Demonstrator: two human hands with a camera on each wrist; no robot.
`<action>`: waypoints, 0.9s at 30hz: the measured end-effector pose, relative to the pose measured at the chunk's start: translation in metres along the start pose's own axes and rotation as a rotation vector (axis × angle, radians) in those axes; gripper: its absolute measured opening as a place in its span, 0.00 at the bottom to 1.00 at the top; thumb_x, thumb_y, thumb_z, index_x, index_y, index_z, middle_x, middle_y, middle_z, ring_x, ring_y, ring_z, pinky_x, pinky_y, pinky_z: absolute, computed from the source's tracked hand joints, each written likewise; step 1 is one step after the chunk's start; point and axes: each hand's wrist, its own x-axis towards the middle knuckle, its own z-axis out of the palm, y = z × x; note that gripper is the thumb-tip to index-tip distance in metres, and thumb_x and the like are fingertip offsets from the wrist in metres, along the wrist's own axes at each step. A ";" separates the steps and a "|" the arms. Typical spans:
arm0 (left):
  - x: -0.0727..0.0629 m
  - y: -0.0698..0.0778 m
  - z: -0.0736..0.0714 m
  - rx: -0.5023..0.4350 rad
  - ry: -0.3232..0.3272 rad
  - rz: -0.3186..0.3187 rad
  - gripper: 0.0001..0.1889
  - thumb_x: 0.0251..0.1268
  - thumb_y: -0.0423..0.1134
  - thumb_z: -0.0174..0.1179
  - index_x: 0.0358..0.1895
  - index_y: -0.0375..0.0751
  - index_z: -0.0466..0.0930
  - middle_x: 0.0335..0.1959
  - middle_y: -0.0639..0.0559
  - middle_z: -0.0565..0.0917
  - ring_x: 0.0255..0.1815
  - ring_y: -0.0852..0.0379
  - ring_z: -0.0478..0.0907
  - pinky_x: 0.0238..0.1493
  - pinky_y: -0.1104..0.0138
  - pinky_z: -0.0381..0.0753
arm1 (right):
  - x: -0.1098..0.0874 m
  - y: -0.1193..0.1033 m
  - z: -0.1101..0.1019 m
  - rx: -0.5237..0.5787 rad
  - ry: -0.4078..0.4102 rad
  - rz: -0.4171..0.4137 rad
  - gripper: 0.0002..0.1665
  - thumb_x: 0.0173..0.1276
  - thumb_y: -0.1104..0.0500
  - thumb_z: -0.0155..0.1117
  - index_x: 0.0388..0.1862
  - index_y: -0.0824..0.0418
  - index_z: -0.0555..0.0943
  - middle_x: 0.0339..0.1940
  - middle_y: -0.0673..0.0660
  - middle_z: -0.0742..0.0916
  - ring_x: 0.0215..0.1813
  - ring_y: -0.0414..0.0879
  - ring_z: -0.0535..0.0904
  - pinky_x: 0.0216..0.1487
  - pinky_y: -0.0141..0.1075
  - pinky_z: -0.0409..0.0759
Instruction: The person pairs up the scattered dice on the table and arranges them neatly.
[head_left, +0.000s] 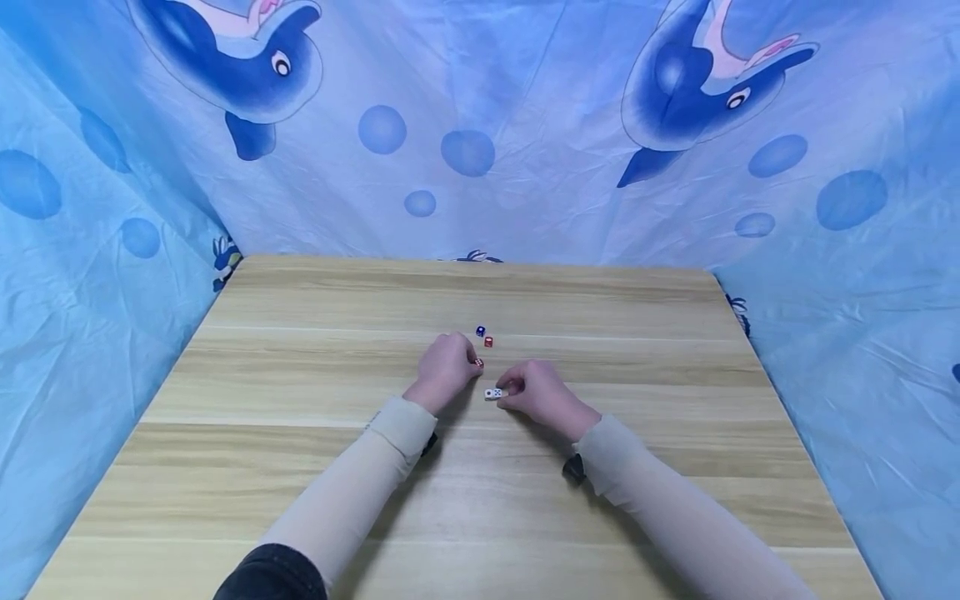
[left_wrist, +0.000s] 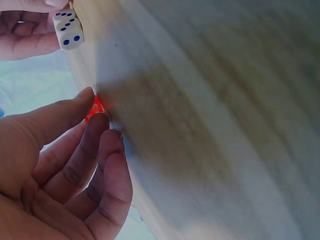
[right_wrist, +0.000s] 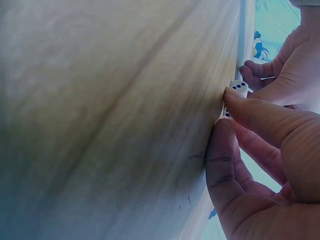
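Note:
My left hand [head_left: 446, 367] pinches a red die [head_left: 478, 362] between thumb and fingertips, low over the wooden table; in the left wrist view the red die [left_wrist: 95, 107] is partly covered by the fingers. Closer to me and to the right, two white dice [head_left: 492, 394] with dark pips appear to sit side by side. The thumb and index finger of my right hand [head_left: 542, 393] pinch the right one, which is mostly hidden in the right wrist view, while the other white die [right_wrist: 241, 87] shows beyond the thumb.
Just past the left hand, a blue die [head_left: 481, 331] and another red die [head_left: 489, 342] lie close together on the table [head_left: 337, 333]. A blue curtain [head_left: 540, 208] with dolphins hangs behind the table and along both sides.

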 end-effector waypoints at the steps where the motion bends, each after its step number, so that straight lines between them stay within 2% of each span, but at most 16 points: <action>1: 0.000 0.000 0.000 0.000 0.004 0.004 0.06 0.56 0.39 0.77 0.27 0.47 0.88 0.28 0.55 0.86 0.31 0.55 0.80 0.31 0.62 0.79 | 0.000 0.000 0.000 -0.002 0.000 -0.002 0.12 0.56 0.64 0.80 0.40 0.60 0.89 0.24 0.47 0.83 0.29 0.42 0.77 0.34 0.36 0.76; 8: -0.002 -0.003 -0.001 -0.008 -0.011 0.044 0.05 0.56 0.37 0.76 0.28 0.48 0.88 0.31 0.56 0.86 0.35 0.54 0.81 0.37 0.61 0.80 | 0.001 0.000 0.001 -0.019 0.001 -0.008 0.12 0.56 0.63 0.81 0.40 0.59 0.89 0.24 0.46 0.83 0.29 0.42 0.77 0.35 0.37 0.76; 17: -0.007 -0.005 0.000 -0.051 -0.067 0.093 0.03 0.56 0.35 0.75 0.32 0.46 0.90 0.37 0.53 0.88 0.42 0.52 0.82 0.47 0.58 0.81 | 0.001 0.000 0.001 -0.012 0.000 -0.014 0.12 0.57 0.63 0.80 0.41 0.59 0.89 0.25 0.47 0.83 0.30 0.42 0.77 0.36 0.37 0.76; 27: -0.007 -0.008 0.001 -0.061 -0.096 0.175 0.05 0.54 0.34 0.77 0.33 0.46 0.91 0.33 0.56 0.88 0.41 0.54 0.83 0.48 0.60 0.80 | 0.001 0.001 0.001 -0.018 0.001 -0.014 0.13 0.56 0.63 0.81 0.41 0.59 0.89 0.24 0.47 0.83 0.28 0.42 0.76 0.34 0.37 0.75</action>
